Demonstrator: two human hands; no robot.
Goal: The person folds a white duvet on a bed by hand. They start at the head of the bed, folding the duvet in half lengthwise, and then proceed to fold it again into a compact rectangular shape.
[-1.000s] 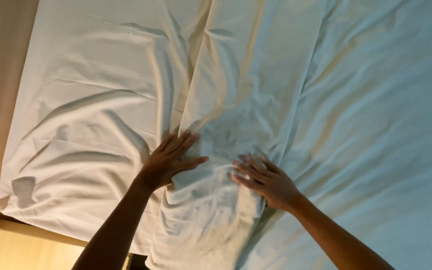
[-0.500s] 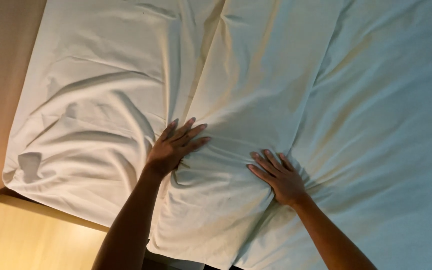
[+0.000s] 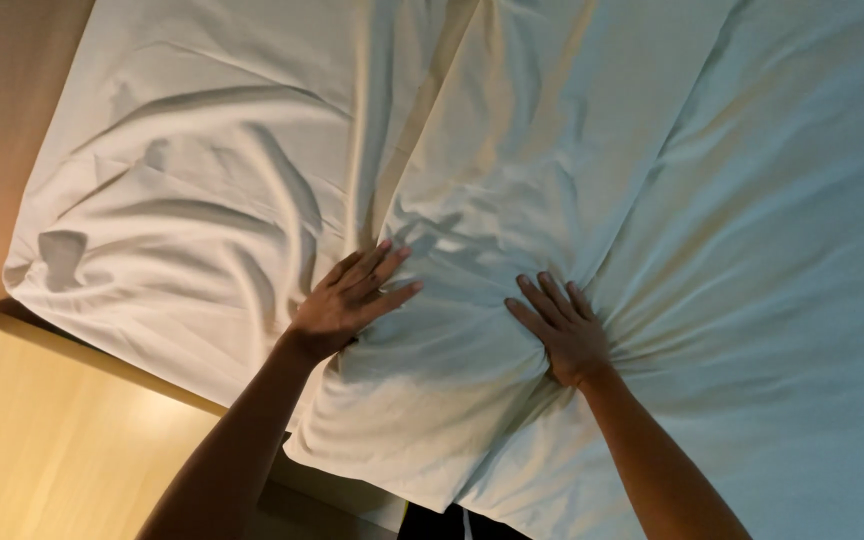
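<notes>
- Status: white sheet (image 3: 572, 130) spread over the bed, reaching the near edge; far part fairly flat; middle, by the hands, bunched in radiating creases; left part deeply rumpled; smoothing looks partly done, my read
- Left: creases around both hands plus the folds toward the left edge
- Left hand (image 3: 347, 298): fingers spread, palm flat on the sheet, nothing pinched
- Right hand (image 3: 564, 328): fingers spread, pressed into the cloth; folds fan out from it
- Count: one sheet; two hands, both the person's; one pale wooden surface (image 3: 42, 430) lower left; one tan wall strip (image 3: 2, 120) at left
</notes>
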